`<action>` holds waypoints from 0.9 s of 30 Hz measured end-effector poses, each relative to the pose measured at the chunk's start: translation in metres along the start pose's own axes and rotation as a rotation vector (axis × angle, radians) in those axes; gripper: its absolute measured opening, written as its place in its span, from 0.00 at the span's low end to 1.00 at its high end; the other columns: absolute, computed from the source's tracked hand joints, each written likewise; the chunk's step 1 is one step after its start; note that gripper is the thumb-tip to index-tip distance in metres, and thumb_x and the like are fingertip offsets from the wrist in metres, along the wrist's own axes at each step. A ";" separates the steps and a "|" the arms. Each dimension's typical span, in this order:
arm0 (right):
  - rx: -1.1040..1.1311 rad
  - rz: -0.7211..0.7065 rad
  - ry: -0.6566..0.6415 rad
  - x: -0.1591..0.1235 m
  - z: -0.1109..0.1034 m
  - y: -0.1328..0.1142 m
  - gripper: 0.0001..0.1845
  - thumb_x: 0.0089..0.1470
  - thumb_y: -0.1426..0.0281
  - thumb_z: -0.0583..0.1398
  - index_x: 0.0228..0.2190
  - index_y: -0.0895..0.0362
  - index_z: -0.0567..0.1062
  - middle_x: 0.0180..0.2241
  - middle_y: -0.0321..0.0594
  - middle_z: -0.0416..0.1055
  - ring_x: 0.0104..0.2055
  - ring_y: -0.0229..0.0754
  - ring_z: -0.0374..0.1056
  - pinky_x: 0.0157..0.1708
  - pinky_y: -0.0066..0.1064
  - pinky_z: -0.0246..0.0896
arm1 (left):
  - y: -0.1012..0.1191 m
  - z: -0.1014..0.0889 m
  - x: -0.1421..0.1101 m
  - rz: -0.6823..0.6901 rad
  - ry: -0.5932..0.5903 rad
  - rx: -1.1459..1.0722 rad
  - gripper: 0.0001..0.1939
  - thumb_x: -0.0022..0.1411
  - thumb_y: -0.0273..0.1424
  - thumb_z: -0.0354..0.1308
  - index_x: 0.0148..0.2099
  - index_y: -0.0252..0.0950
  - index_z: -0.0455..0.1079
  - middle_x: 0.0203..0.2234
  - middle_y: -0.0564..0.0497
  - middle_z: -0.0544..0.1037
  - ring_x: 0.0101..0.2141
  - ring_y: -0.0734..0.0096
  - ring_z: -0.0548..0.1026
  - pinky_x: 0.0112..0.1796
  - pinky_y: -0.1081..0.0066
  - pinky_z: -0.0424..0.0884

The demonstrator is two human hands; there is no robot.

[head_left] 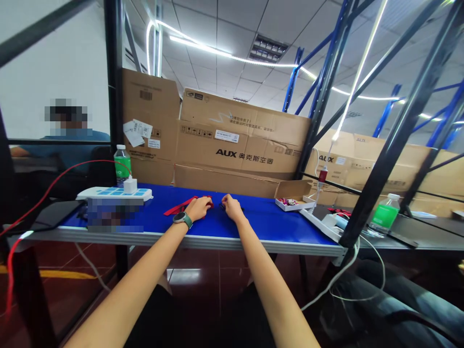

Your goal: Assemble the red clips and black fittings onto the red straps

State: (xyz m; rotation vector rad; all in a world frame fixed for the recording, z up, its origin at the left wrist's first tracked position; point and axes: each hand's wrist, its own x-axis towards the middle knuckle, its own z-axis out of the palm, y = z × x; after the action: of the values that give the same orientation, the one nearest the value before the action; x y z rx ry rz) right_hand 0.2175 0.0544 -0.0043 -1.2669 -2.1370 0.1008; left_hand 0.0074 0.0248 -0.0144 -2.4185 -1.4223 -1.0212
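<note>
My left hand (198,208), with a dark watch on its wrist, is closed over a red fabric strip (177,207) on the blue tabletop (264,224). One end of the strip trails out flat to the left, and a bit of red shows by the fingertips. A short gap to the right, my right hand (232,207) rests low over the table with its fingers pinched together. Something small and dark shows at those fingers, too small to name. The fingers hide most of what lies under both hands.
A white power strip (115,193) with a charger and red cable lies left, before a green-labelled bottle (122,164). An open small box (290,203) of small items stands right, near another power strip (322,224). Cardboard (239,140) walls the back; a person sits beyond at left.
</note>
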 end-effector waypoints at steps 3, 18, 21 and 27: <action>0.273 -0.020 0.095 0.007 0.003 0.007 0.15 0.58 0.76 0.53 0.47 0.54 0.70 0.36 0.37 0.77 0.40 0.39 0.73 0.45 0.30 0.63 | 0.000 0.000 0.000 0.004 -0.002 -0.032 0.07 0.64 0.26 0.56 0.42 0.41 0.75 0.41 0.47 0.81 0.43 0.62 0.78 0.46 0.67 0.69; 0.756 0.051 0.104 0.012 0.008 0.006 0.14 0.45 0.74 0.65 0.37 0.54 0.76 0.31 0.34 0.76 0.30 0.41 0.77 0.34 0.31 0.75 | 0.002 -0.004 0.001 -0.040 0.037 0.001 0.08 0.66 0.28 0.55 0.44 0.38 0.74 0.43 0.46 0.81 0.45 0.61 0.77 0.47 0.67 0.70; 0.681 -0.002 0.093 0.013 0.008 0.007 0.11 0.48 0.73 0.63 0.36 0.54 0.78 0.31 0.35 0.77 0.30 0.40 0.76 0.34 0.30 0.73 | -0.002 0.000 0.001 -0.046 0.071 -0.007 0.09 0.67 0.29 0.53 0.45 0.38 0.74 0.44 0.45 0.81 0.46 0.60 0.77 0.47 0.66 0.70; 0.516 -0.195 0.090 0.012 0.007 0.006 0.10 0.55 0.68 0.59 0.35 0.54 0.80 0.28 0.36 0.77 0.29 0.40 0.72 0.34 0.29 0.68 | -0.013 0.008 0.005 0.013 0.087 -0.152 0.13 0.69 0.28 0.49 0.44 0.38 0.75 0.43 0.45 0.81 0.46 0.61 0.77 0.48 0.67 0.69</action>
State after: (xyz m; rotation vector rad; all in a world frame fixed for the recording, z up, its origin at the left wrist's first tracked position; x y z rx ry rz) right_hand 0.2141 0.0692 -0.0065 -0.7471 -1.9699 0.4698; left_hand 0.0024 0.0387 -0.0195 -2.4485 -1.3442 -1.2578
